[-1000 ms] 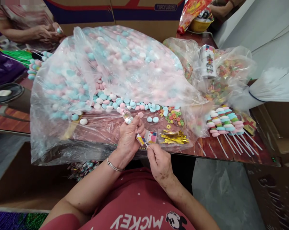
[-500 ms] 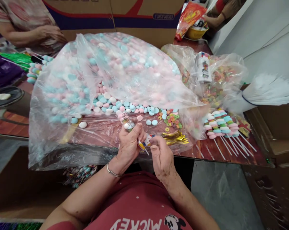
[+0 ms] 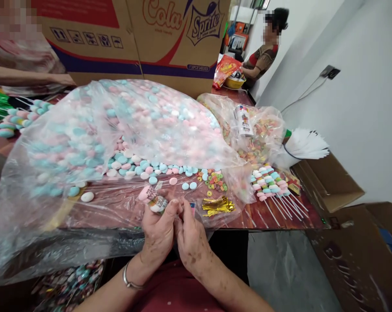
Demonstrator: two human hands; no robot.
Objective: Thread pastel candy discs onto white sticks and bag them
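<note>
My left hand (image 3: 158, 229) is wrapped round a wrapped candy skewer (image 3: 155, 200), whose pink and white top in printed clear film sticks out at the upper left. Fingertips of my right hand (image 3: 189, 236) are pinched together against my left thumb, at the skewer's lower end; what they hold is hidden. Gold twist ties (image 3: 218, 206) lie just right of my hands on the plastic sheet. Behind them are small coloured candy rings (image 3: 217, 180) and loose pink, blue and white candies (image 3: 144, 167), which spill from a large clear bag (image 3: 170, 117).
Unwrapped candy skewers (image 3: 269, 182) lie at the table's right, near a bundle of white sticks (image 3: 308, 145). A printed roll (image 3: 244, 120) rests on a bag of rings. Cardboard boxes (image 3: 329, 182) stand at the right. Two people are beyond the table.
The view has tilted up, showing more of the far boxes and a person. My hands have come together, and the right fingers now press beside the left thumb.
</note>
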